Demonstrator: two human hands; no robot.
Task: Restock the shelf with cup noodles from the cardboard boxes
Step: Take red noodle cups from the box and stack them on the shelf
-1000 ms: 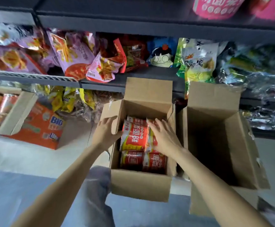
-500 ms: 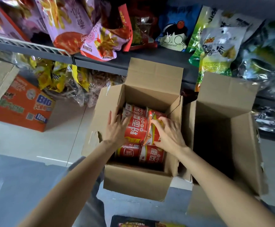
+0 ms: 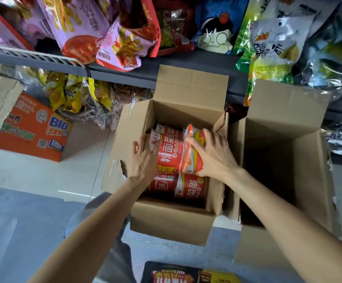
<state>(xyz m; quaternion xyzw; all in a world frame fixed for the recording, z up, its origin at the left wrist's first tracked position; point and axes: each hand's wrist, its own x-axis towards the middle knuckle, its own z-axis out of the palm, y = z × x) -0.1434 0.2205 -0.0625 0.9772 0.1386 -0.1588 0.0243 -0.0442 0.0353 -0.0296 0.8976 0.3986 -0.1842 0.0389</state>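
Both hands are down inside the open cardboard box (image 3: 170,221), one on each side of a red pack of cup noodles (image 3: 171,155) that lies on top of the other cups. The left hand (image 3: 144,160) lies flat against the pack's left end, fingers fairly straight and spread, pointing toward the far wall of the box. The right hand (image 3: 213,155) curls over the pack's right end, its fingers wrapped across the crinkled plastic wrap (the thumb sits low, near the pack's near edge). The hands are apart, with the pack between them.

Under the held pack, more red cups (image 3: 190,186) lie on their sides, filling the near part of the box. The box flaps stand open, and the left flap has a torn edge.

Just to the right stands a second cardboard box (image 3: 288,127), also open, its inside dark. To the left on the pale floor sits an orange carton (image 3: 33,129). Behind the boxes runs a dark shelf (image 3: 125,71) loaded with snack bags (image 3: 80,27), and yellow packets (image 3: 72,92) crowd the level beneath it.
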